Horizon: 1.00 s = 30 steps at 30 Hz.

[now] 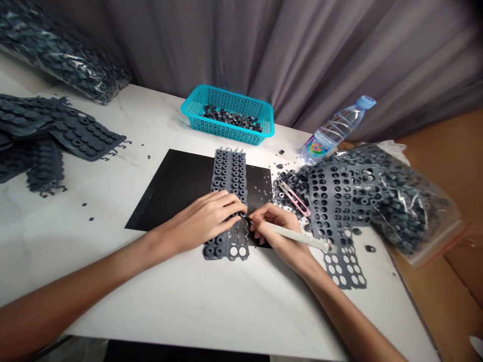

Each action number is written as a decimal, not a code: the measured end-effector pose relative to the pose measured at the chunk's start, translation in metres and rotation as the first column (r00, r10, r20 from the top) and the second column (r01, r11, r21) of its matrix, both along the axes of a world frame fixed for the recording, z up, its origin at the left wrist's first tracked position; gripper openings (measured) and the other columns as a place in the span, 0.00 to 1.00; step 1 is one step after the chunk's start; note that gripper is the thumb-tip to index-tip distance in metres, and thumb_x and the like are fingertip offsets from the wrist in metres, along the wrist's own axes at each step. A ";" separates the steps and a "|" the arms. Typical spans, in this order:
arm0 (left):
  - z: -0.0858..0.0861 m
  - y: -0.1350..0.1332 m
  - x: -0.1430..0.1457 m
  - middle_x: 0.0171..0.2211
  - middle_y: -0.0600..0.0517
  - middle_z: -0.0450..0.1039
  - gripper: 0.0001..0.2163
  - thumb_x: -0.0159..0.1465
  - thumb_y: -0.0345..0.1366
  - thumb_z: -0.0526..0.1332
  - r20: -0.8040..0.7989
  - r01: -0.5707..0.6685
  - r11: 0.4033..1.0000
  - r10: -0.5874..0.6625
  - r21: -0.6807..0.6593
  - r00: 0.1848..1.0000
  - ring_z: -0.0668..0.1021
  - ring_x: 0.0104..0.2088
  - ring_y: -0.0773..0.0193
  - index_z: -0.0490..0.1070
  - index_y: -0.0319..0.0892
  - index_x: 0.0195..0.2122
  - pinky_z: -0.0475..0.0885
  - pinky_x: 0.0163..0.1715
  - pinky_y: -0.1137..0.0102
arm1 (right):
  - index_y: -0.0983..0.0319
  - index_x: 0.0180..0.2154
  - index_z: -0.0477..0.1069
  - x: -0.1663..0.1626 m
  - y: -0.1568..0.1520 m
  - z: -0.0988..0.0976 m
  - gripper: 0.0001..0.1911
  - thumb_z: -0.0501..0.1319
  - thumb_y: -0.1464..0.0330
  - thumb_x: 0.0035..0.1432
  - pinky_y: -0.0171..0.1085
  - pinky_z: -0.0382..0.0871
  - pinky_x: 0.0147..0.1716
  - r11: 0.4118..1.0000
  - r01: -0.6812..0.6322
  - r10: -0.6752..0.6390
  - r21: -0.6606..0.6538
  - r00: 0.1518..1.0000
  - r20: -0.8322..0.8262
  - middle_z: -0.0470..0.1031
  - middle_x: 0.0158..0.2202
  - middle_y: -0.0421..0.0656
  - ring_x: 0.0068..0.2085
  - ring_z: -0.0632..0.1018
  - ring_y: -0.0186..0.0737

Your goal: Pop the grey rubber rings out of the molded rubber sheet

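Note:
A grey rubber sheet [228, 176] studded with small rings lies on a black mat [177, 186] in the middle of the white table. My left hand [207, 217] lies flat on the sheet, fingers stretched out, pressing it down. My right hand [275, 229] is closed round a pale stick-like tool [302, 237], held like a pen. Its tip touches the sheet right beside my left fingertips. Near the sheet's front end several holes show where rings are gone.
A teal basket [228, 114] of loose rings stands behind the mat. To the right lie pink snips [296, 197], punched-out sheets [335, 211], a plastic bag of parts [407, 206] and a water bottle [334, 128]. More ring sheets [45, 136] are stacked at left.

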State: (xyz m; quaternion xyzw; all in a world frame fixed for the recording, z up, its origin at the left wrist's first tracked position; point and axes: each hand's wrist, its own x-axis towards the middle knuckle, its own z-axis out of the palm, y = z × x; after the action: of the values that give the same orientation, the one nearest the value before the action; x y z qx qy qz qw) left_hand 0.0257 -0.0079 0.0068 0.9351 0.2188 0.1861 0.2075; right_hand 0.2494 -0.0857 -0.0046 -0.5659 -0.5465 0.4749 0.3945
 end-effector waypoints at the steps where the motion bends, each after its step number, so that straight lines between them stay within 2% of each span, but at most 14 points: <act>1: 0.000 0.000 0.000 0.49 0.49 0.76 0.08 0.76 0.31 0.56 -0.004 0.002 1.000 -0.002 0.005 1.000 0.77 0.49 0.58 0.72 0.42 0.53 0.69 0.54 0.61 | 0.61 0.36 0.74 0.000 0.000 0.000 0.03 0.62 0.70 0.63 0.32 0.70 0.25 1.000 0.002 -0.002 -0.002 1.000 -0.005 0.75 0.28 0.39 0.27 0.76 0.35; 14: 0.000 0.000 0.000 0.50 0.50 0.76 0.08 0.77 0.32 0.55 -0.033 0.002 0.998 0.000 0.057 0.999 0.77 0.49 0.59 0.71 0.42 0.53 0.69 0.54 0.63 | 0.61 0.36 0.74 -0.001 0.000 0.002 0.03 0.62 0.69 0.62 0.32 0.68 0.26 1.000 -0.003 0.003 -0.015 1.000 0.017 0.75 0.27 0.39 0.27 0.75 0.35; 17: 0.001 -0.003 0.001 0.50 0.48 0.76 0.09 0.77 0.33 0.55 -0.113 0.019 0.977 0.005 0.214 0.994 0.76 0.48 0.56 0.70 0.42 0.54 0.69 0.52 0.61 | 0.61 0.35 0.74 -0.001 0.000 0.004 0.04 0.61 0.68 0.63 0.33 0.66 0.26 1.000 -0.012 0.012 0.004 0.998 0.067 0.74 0.27 0.38 0.27 0.74 0.35; 21: -0.001 -0.007 0.005 0.48 0.46 0.77 0.10 0.75 0.26 0.54 -0.241 0.067 0.898 0.044 0.434 0.969 0.77 0.45 0.53 0.71 0.40 0.53 0.69 0.46 0.59 | 0.60 0.33 0.71 -0.005 -0.003 0.006 0.05 0.60 0.69 0.64 0.33 0.60 0.26 0.996 -0.020 0.004 0.086 0.983 0.183 0.70 0.26 0.37 0.27 0.68 0.33; 24: -0.006 -0.011 0.009 0.44 0.45 0.79 0.12 0.75 0.23 0.50 -0.190 0.091 0.862 0.006 0.499 0.982 0.78 0.42 0.54 0.73 0.37 0.48 0.71 0.46 0.59 | 0.60 0.31 0.69 -0.010 -0.006 0.008 0.07 0.60 0.70 0.63 0.33 0.56 0.25 0.988 -0.012 -0.027 0.151 0.968 0.249 0.67 0.25 0.35 0.26 0.64 0.32; 26: -0.007 -0.013 0.010 0.44 0.45 0.79 0.14 0.77 0.24 0.48 -0.075 0.049 0.879 -0.015 0.474 0.997 0.79 0.44 0.56 0.73 0.37 0.47 0.71 0.48 0.61 | 0.60 0.30 0.68 -0.012 -0.007 0.008 0.07 0.60 0.70 0.63 0.33 0.54 0.25 0.989 -0.002 -0.037 0.147 0.964 0.262 0.65 0.24 0.34 0.25 0.63 0.32; 27: -0.006 -0.013 0.011 0.45 0.45 0.79 0.13 0.77 0.25 0.48 0.001 -0.001 0.909 0.001 0.416 1.000 0.80 0.45 0.57 0.73 0.38 0.47 0.71 0.49 0.61 | 0.60 0.30 0.68 -0.012 -0.007 0.008 0.08 0.60 0.70 0.63 0.33 0.54 0.24 0.991 0.004 -0.039 0.136 0.965 0.258 0.64 0.23 0.34 0.25 0.62 0.32; 29: -0.003 -0.014 0.011 0.45 0.46 0.78 0.11 0.78 0.30 0.50 0.159 -0.134 0.974 0.105 0.181 0.982 0.80 0.46 0.58 0.72 0.40 0.47 0.72 0.50 0.63 | 0.61 0.30 0.69 -0.012 -0.006 0.007 0.07 0.60 0.70 0.63 0.33 0.54 0.24 0.995 0.010 -0.033 0.103 0.973 0.227 0.65 0.24 0.34 0.25 0.63 0.32; 30: 0.000 -0.013 0.011 0.45 0.47 0.78 0.10 0.78 0.33 0.51 0.229 -0.197 0.980 0.187 0.024 0.955 0.80 0.45 0.60 0.72 0.41 0.46 0.72 0.49 0.64 | 0.61 0.31 0.69 -0.012 -0.006 0.006 0.07 0.60 0.70 0.63 0.32 0.55 0.24 0.996 0.014 -0.031 0.086 0.979 0.203 0.66 0.24 0.35 0.26 0.64 0.32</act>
State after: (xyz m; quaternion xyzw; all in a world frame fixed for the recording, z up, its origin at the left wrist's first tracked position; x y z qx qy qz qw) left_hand 0.0365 -0.0211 0.0066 0.8869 0.2791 0.3153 0.1900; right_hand 0.2379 -0.0916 0.0012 -0.6008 -0.5970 0.3864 0.3652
